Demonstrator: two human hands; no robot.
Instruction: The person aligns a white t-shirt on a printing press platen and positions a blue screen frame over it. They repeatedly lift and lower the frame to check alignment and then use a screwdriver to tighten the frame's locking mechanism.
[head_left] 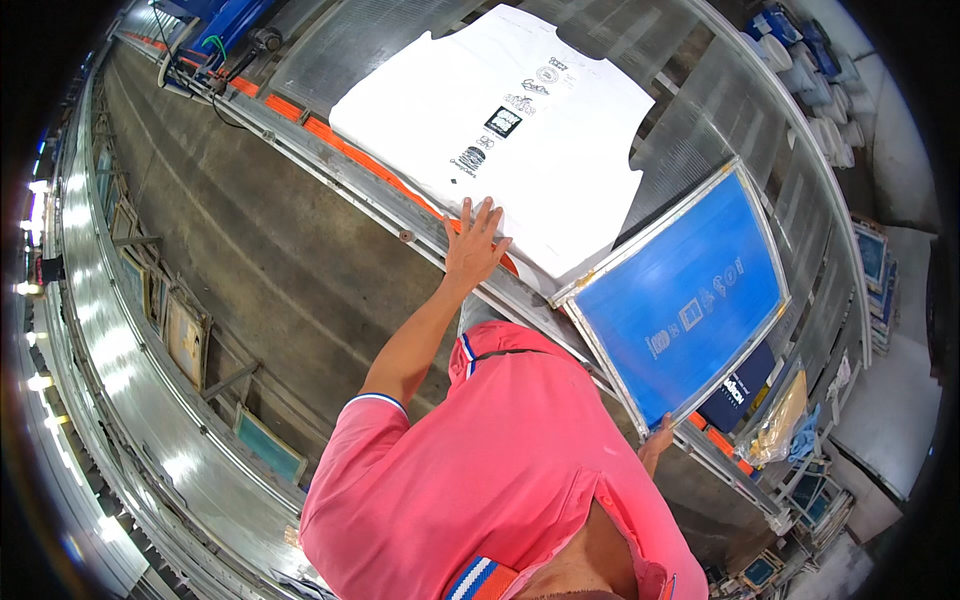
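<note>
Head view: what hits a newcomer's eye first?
The bright blue framed screen at right probably wins, the right hand at its near corner. Next, the white fabric piece at upper centre, with a line of black prints and the left hand spread over its near edge. The pink shirt fills the lower middle.
</note>
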